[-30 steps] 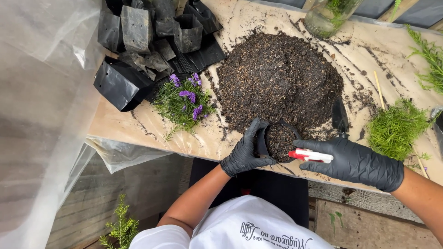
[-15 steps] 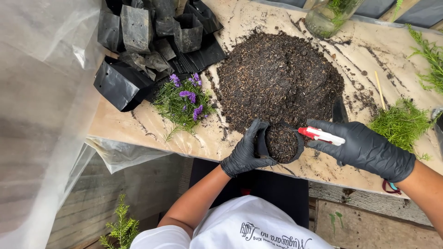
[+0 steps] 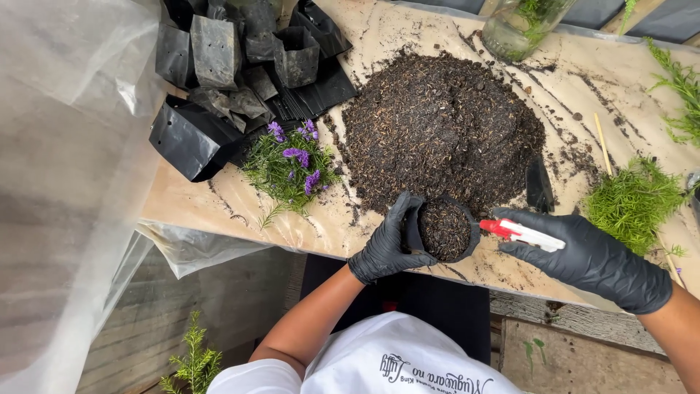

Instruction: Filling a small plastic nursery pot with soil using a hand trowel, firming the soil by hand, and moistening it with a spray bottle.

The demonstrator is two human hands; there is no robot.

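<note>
Left hand (image 3: 385, 246) grips the soil-filled black bag (image 3: 442, 230) at the table (image 3: 219, 204) edge, right hand (image 3: 583, 255) clutches a red-and-white tool (image 3: 521, 232) w/ tip at its rim; soft bag could buckle & spill soil.

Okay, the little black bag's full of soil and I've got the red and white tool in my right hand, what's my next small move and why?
Probably press the red-and-white tool tip down into the middle of the soil-filled bag. The left hand already steadies it, and the right hand holds the tip at its rim.
</note>
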